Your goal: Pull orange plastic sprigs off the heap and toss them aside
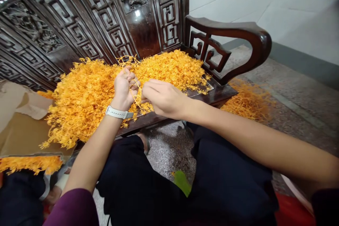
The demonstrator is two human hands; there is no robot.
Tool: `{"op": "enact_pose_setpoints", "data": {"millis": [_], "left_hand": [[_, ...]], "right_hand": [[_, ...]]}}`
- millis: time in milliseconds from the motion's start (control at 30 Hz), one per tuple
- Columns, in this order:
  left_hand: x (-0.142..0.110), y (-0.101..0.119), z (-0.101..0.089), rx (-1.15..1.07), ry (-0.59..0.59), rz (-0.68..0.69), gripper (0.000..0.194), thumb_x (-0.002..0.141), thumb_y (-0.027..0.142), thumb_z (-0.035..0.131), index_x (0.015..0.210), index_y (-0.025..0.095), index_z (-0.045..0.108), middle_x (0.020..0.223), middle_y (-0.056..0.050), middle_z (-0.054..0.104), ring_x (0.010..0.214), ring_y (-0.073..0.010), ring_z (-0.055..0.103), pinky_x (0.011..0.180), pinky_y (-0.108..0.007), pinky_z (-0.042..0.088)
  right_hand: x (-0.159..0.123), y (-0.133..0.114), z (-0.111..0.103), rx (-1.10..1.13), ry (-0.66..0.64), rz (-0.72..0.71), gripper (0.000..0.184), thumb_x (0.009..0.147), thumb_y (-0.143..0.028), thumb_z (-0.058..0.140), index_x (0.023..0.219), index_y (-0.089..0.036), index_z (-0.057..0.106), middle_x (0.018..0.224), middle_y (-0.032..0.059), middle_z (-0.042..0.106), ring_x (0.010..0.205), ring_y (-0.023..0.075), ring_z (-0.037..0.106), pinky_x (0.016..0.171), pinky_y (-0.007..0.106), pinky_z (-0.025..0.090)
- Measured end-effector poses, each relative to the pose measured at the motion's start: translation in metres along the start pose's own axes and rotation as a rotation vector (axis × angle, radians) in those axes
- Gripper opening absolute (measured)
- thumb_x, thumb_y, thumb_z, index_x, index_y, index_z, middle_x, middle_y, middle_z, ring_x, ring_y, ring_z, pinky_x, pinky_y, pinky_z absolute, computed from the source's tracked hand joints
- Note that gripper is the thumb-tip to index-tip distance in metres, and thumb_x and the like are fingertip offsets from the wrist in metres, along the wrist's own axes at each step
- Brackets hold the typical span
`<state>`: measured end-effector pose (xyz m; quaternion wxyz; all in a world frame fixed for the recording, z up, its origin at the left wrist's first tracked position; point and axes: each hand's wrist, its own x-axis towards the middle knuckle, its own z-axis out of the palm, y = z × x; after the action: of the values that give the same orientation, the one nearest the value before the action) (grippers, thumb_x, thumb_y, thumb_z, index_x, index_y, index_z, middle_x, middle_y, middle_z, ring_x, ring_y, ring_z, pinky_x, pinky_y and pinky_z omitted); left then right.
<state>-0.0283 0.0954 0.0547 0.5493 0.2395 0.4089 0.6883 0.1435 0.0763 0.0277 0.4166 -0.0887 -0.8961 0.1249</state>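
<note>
A big heap of orange plastic flower sprigs (pixel 87 91) covers the seat of a dark carved wooden bench (pixel 222 93). My left hand (pixel 124 88), with a white watch strap on its wrist, is closed round a few thin orange stems (pixel 134 88) that stick up above its fingers. My right hand (pixel 164 98) sits just to the right of it, fingers curled and pinching the same stems where the two hands meet. Both hands hover over the front middle of the heap.
The bench's carved back (pixel 79 17) and armrest (pixel 238 35) rise behind and to the right. More orange sprigs (pixel 247 100) lie on the speckled floor right of the bench. Brown cardboard (pixel 21 130) lies at left. My dark-trousered knees (pixel 212 176) are below.
</note>
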Motion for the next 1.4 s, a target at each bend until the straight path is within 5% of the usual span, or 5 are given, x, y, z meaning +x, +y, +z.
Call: {"op": "enact_pose_setpoints", "data": {"millis": [333, 567, 667, 900, 1400], "left_hand": [[0.001, 0.002, 0.004, 0.054, 0.043, 0.088, 0.017, 0.103, 0.010, 0.047, 0.091, 0.021, 0.047, 0.055, 0.010, 0.030, 0.036, -0.0048, 0.022, 0.039, -0.017, 0.017], [0.025, 0.042, -0.036, -0.096, 0.204, 0.196, 0.027, 0.105, 0.004, 0.032, 0.086, 0.022, 0.041, 0.053, 0.010, 0.028, 0.036, -0.0066, 0.022, 0.040, -0.017, 0.020], [0.022, 0.041, -0.043, -0.115, 0.123, 0.192, 0.025, 0.108, 0.009, 0.036, 0.087, 0.022, 0.043, 0.053, 0.010, 0.029, 0.037, -0.0071, 0.022, 0.040, -0.017, 0.022], [0.016, 0.036, -0.036, -0.112, 0.077, 0.117, 0.026, 0.110, 0.012, 0.036, 0.089, 0.022, 0.046, 0.055, 0.009, 0.030, 0.036, -0.0055, 0.021, 0.039, -0.017, 0.020], [0.035, 0.016, -0.045, -0.030, 0.238, 0.183, 0.023, 0.107, 0.011, 0.037, 0.089, 0.021, 0.047, 0.052, 0.009, 0.031, 0.035, -0.0048, 0.021, 0.038, -0.017, 0.018]], "right_hand": [[-0.006, -0.032, -0.005, 0.094, 0.000, -0.084, 0.024, 0.081, 0.000, 0.042, 0.086, -0.021, 0.052, 0.081, 0.0064, 0.058, 0.078, 0.0206, 0.050, 0.072, 0.035, 0.045], [-0.012, -0.104, -0.006, 0.762, -0.593, -0.301, 0.009, 0.098, -0.013, 0.057, 0.101, -0.012, 0.065, 0.098, 0.0113, 0.075, 0.089, 0.0185, 0.067, 0.084, 0.030, 0.055], [0.003, -0.068, -0.022, 1.150, -0.485, 0.040, 0.012, 0.098, -0.028, 0.068, 0.101, -0.016, 0.069, 0.097, 0.0088, 0.076, 0.087, 0.0182, 0.071, 0.083, 0.032, 0.059], [0.059, 0.067, -0.005, 1.245, 0.524, 0.957, 0.020, 0.095, -0.036, 0.065, 0.100, -0.017, 0.065, 0.110, 0.0136, 0.067, 0.087, 0.0180, 0.065, 0.070, 0.031, 0.058], [0.017, 0.061, 0.033, 0.671, 0.020, 0.577, 0.045, 0.100, -0.057, 0.057, 0.073, -0.021, 0.053, 0.068, 0.0010, 0.058, 0.058, 0.0122, 0.052, 0.057, 0.029, 0.041]]}}
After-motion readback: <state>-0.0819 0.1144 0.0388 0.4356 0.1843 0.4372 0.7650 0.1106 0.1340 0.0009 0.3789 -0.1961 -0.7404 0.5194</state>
